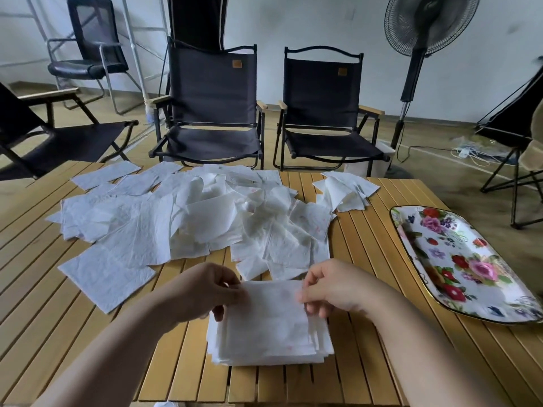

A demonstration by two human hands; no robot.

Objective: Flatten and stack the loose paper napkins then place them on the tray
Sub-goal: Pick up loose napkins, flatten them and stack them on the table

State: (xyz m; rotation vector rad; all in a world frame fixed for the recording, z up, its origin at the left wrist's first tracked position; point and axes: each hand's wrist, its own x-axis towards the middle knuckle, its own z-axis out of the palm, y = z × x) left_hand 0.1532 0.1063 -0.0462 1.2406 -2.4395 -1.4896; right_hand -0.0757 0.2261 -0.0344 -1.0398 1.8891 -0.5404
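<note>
At 6 o'clock on the slatted wooden bench [373, 259] lies a squared stack of napkins [270, 348], its edges roughly aligned. Both hands are at its far edge. The left hand [202, 292] pinches the top napkin [273, 309] at its 10 o'clock corner, and the right hand [332, 289] pinches the same sheet at its 2 o'clock corner. Each grip is narrow, thumb against fingertips with the paper between them. The sheet's far edge is lifted slightly, while its near part rests on the stack.

From 9 to 12 o'clock a broad heap of loose napkins [191, 218] spreads across the bench, many crumpled or overlapping, and its near edge lies just beyond the stack. A smaller cluster of napkins [346, 192] sits at 1 o'clock, apart from the heap.

The floral tray [467, 259] is at 3 o'clock on the bench's edge, well apart from the stack, with no napkins on it.

Beyond the bench, at 12 o'clock, stand two black folding chairs [211, 113], and at 1 o'clock a pedestal fan [429, 22].
</note>
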